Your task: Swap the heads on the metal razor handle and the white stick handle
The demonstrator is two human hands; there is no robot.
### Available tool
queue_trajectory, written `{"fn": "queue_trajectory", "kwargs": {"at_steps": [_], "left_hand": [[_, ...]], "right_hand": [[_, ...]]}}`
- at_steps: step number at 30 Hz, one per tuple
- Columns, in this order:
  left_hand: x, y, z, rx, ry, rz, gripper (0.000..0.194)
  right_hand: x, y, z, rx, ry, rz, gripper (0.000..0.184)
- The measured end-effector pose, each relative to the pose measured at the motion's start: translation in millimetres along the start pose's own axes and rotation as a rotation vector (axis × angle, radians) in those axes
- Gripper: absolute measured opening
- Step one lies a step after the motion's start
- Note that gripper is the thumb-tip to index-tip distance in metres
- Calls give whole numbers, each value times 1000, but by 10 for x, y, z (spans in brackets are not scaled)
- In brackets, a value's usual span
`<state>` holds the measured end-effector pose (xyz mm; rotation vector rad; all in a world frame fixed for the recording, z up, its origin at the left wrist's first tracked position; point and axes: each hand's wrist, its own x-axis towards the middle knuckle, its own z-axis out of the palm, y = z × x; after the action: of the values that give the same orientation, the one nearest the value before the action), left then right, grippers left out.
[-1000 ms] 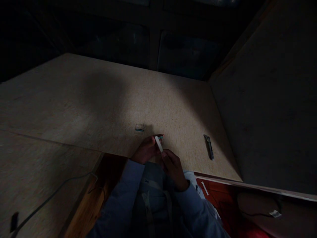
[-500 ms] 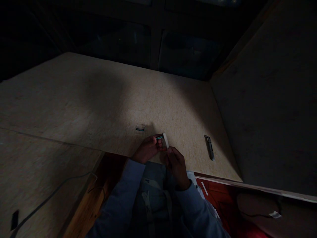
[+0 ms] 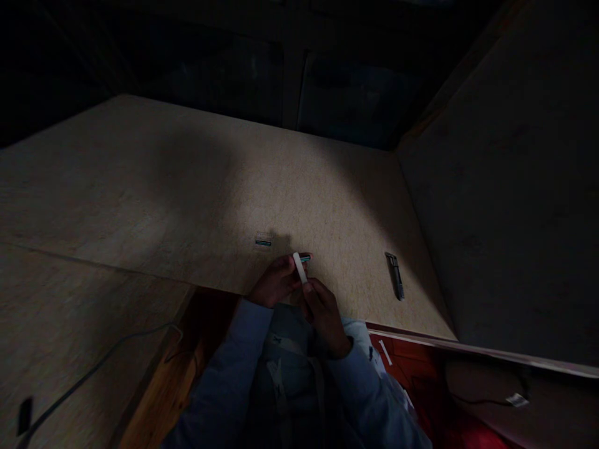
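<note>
Near the bench (image 3: pixel 337 206) edge, the right hand (image 3: pixel 322 312) pinches a white stick (image 3: pixel 300 267) in its grip; the left hand (image 3: pixel 275 280) pinches a teal-striped piece (image 3: pixel 306 258).

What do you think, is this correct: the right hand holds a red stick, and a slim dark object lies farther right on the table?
The stick is white, not red, as the head view shows; the right hand holds it, and the slim dark object lies farther right.

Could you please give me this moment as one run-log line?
left hand: holds small teal-striped piece | right hand: holds white stick, contact with piece unclear | on table: small clear-and-teal item, dark slim item
</note>
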<state>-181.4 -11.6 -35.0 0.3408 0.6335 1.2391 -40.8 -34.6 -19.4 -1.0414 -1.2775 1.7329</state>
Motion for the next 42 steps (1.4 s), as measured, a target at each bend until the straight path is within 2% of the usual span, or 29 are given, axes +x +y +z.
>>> {"fn": "queue_trajectory", "kwargs": {"at_steps": [7,15,19,26,31,38,42], "left_hand": [[69,-50,-47,-55,-105,46,39],[81,-51,-43,-55,-134,58,34],[83,-52,-50,-62,-127,67,35],[40,-31,-28,-29,-47,42,37],[23,-15,-11,13,-19,35,47],[22,-19,0,22,-51,44,47],[22,-25,-6,-21,-56,59,46]], "right_hand": [[33,70,-33,109,105,-41,44],[42,110,-18,127,164,-78,43],[36,121,-26,71,130,-92,42],[16,69,-28,8,56,-76,41],[16,49,-46,-42,2,-65,43],[51,75,-136,43,-74,-24,40],[55,96,-152,131,-36,7,39]]}}
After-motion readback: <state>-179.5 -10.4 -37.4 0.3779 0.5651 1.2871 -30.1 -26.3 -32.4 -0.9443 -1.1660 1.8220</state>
